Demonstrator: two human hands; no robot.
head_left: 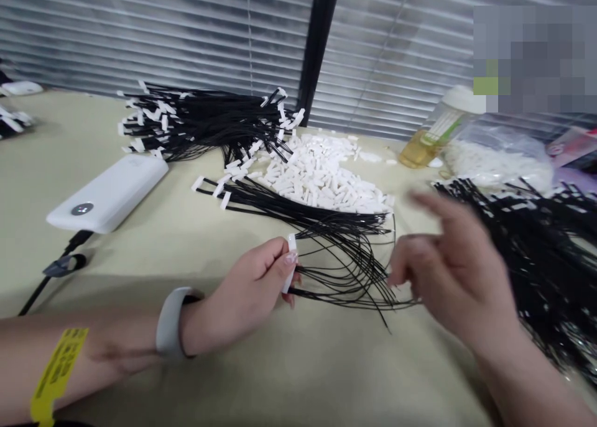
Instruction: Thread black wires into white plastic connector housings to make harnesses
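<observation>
My left hand [254, 284] is closed in a pinch on white plastic connectors [290, 259], held upright between thumb and fingers. Thin black wires [345, 278] fan out from them to the right, low over the table. My right hand [459, 271] is near the wires' far ends, smeared by motion; one finger points out and the others look bent. Whether it touches a wire is unclear. Just behind the held wires lies a bunch of black wires [280, 200] with white connectors at its left end. A heap of small white connectors [321, 175] sits beyond it.
A large stack of wired connectors [205, 119] lies at the back by the blinds. To the left is a white power bank [109, 194] with a black cable. A bottle [431, 135], a clear plastic bag [501, 160] and many black wires [545, 259] are at the right.
</observation>
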